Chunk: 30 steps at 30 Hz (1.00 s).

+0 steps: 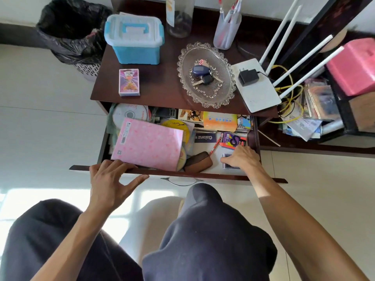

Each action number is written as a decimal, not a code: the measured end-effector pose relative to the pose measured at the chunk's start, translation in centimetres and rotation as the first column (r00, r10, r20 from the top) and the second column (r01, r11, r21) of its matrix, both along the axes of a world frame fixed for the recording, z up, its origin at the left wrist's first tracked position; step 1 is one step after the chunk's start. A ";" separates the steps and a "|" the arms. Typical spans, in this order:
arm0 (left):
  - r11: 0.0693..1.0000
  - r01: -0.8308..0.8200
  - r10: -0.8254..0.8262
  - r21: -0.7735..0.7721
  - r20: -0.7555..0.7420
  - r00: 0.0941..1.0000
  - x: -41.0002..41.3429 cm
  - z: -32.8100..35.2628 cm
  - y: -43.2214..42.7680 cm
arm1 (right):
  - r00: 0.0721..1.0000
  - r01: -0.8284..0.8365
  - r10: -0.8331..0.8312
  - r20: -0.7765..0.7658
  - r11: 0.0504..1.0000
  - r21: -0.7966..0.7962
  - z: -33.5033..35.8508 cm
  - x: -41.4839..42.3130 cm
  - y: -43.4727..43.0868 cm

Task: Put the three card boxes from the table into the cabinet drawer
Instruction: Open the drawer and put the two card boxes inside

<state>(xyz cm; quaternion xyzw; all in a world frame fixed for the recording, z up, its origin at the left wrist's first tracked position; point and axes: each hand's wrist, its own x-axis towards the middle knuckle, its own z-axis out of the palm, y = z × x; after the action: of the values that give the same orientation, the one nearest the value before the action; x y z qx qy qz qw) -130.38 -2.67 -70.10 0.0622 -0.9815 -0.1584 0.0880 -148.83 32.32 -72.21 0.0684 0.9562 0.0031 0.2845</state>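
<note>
One purple card box (129, 82) lies on the dark cabinet top (162, 86), left of centre. The drawer (203, 175) below stands pulled out. In its right part lies a red-and-blue card box (233, 139). Just in front of it a dark blue card box (228, 163) rests on the drawer floor, with my right hand (242, 157) closed over it from above. My left hand (110, 179) rests on the drawer's front edge, fingers spread over the rim, thumb below.
A pink notebook (149, 144), discs, booklets and a brown pouch (198, 162) fill the drawer. On top stand a blue storage box (135, 38), a glass dish with keys (206, 75), a pen cup (227, 29) and a white router (256, 86). A black-lined bin (71, 31) stands left.
</note>
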 end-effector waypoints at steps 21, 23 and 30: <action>1.000 -0.006 0.006 -0.009 0.002 1.000 0.0 -0.3 -0.1 | 0.948 -0.300 0.306 -0.084 0.951 0.070 0.2 -0.3 2.7; 1.000 -0.007 0.007 -0.013 -0.004 1.000 0.0 -0.4 0.0 | 0.946 -0.313 0.319 -0.065 0.946 0.087 0.2 -0.3 2.6; 1.000 -0.005 0.005 0.013 -0.015 1.000 0.2 -0.5 -0.1 | 0.945 -0.320 0.320 -0.070 0.947 0.011 1.4 0.1 1.6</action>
<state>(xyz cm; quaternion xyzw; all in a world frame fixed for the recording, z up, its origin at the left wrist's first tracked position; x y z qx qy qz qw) -130.22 -2.73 -70.56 0.0641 -0.9796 -0.1649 0.0956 -148.68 33.97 -70.77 -0.0880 0.9642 0.0464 0.2460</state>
